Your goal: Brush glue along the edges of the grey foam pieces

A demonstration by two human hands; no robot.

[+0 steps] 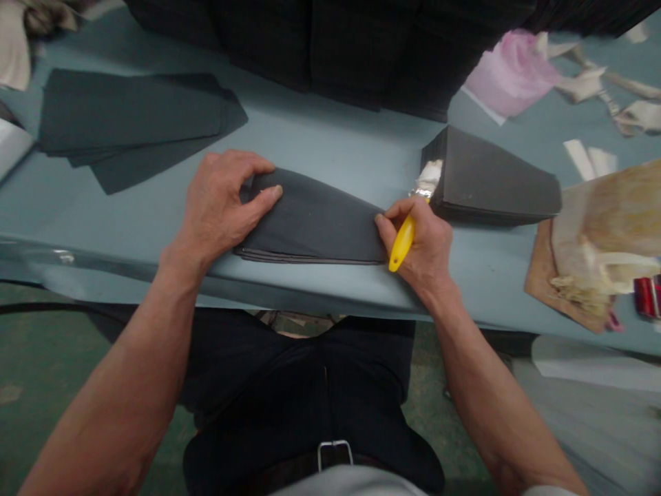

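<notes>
In front of me lies a low stack of dark, tapered sheets (pixel 320 220), its wide end to the left. My left hand (pixel 227 196) grips that wide end, thumb on top and fingers around the far corner. At the narrow end, my right hand (pixel 421 238) pinches the stack's edge with thumb and finger. The same hand also holds a yellow-handled brush (pixel 403 242), its white-smeared bristles pointing away from me. Beyond the brush stands a taller stack of similar dark pieces (pixel 496 179), close to the bristles.
Dark green sheets (pixel 134 114) lie fanned out at the left. Tall dark stacks (pixel 330 48) line the back of the blue-grey table (pixel 351 145). Pink material (pixel 511 72) and pale scraps lie at the right, near a glue-stained board (pixel 620 213) and a red spool-like item (pixel 645 297).
</notes>
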